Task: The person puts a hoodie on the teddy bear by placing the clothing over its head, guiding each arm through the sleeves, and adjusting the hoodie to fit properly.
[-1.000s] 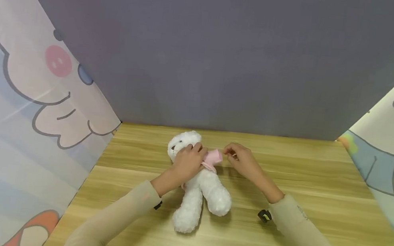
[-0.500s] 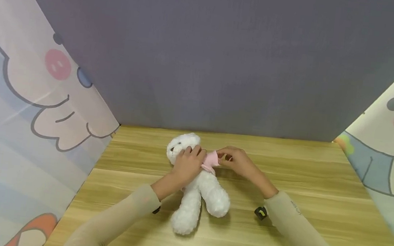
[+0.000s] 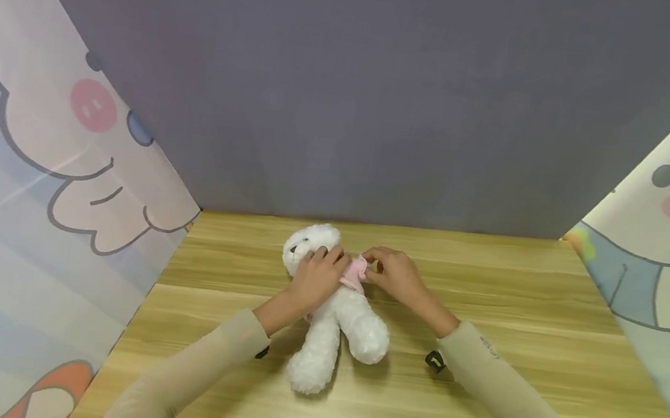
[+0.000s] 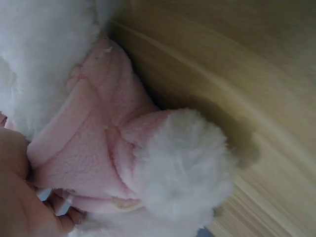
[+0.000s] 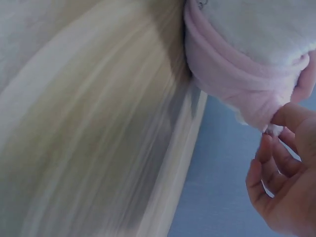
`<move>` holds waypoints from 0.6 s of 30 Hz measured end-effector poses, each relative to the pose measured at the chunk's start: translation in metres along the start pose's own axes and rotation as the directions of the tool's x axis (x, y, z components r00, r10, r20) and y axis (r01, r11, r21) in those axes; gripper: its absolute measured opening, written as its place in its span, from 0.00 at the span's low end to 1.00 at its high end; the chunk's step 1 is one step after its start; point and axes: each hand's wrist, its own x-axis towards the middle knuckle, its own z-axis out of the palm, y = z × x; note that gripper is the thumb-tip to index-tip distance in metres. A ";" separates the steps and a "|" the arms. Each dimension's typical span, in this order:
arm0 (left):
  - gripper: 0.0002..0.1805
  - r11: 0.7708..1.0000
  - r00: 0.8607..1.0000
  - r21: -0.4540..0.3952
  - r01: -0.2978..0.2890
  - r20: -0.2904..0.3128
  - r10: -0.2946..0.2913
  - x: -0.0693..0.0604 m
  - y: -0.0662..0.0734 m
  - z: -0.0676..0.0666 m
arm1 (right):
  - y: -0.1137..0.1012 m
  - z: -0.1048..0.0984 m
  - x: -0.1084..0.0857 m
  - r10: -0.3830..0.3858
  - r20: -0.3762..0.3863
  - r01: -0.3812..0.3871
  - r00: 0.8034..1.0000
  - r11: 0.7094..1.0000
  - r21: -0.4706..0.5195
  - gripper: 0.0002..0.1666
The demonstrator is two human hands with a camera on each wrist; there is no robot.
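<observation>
A white fluffy plush bear [image 3: 320, 350] in a pink top [image 3: 354, 275] lies on its back on the table, head to the far left. My left hand [image 3: 318, 277] lies across its chest and holds the top's fabric; in the left wrist view its fingers [image 4: 19, 197] curl at the hem. A white paw [image 4: 187, 168] sticks out of one sleeve there. My right hand [image 3: 396, 280] pinches the end of the other sleeve, between thumb and fingers in the right wrist view [image 5: 264, 111]. The arm inside that sleeve is mostly hidden.
The wood-grain table [image 3: 514, 309] ends at a grey wall [image 3: 383, 105]. Cartoon-printed panels [image 3: 53, 207] flank it on both sides. A small black object [image 3: 435, 361] shows beside the right sleeve cuff.
My right hand has moved left onto the pink sleeve and now pinches its end. The sleeve has gone from extended to bunched and shorter. My left hand keeps its place on the bear.
</observation>
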 end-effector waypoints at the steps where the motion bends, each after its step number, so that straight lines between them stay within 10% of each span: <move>1: 0.09 1.000 1.000 -0.006 -0.013 0.009 0.013 -0.002 -0.002 -0.002 | 0.000 0.001 0.000 0.005 -0.014 -0.006 1.000 1.000 -0.021 0.13; 10: 0.20 0.990 0.983 0.005 -0.144 0.115 0.142 -0.017 -0.011 -0.022 | 0.019 0.004 0.001 0.101 -0.028 -0.102 0.995 0.993 -0.066 0.04; 18: 0.24 0.993 0.991 -0.065 -0.101 0.079 0.106 -0.012 -0.005 -0.029 | 0.012 -0.009 -0.002 0.042 0.113 -0.042 0.993 0.999 -0.005 0.12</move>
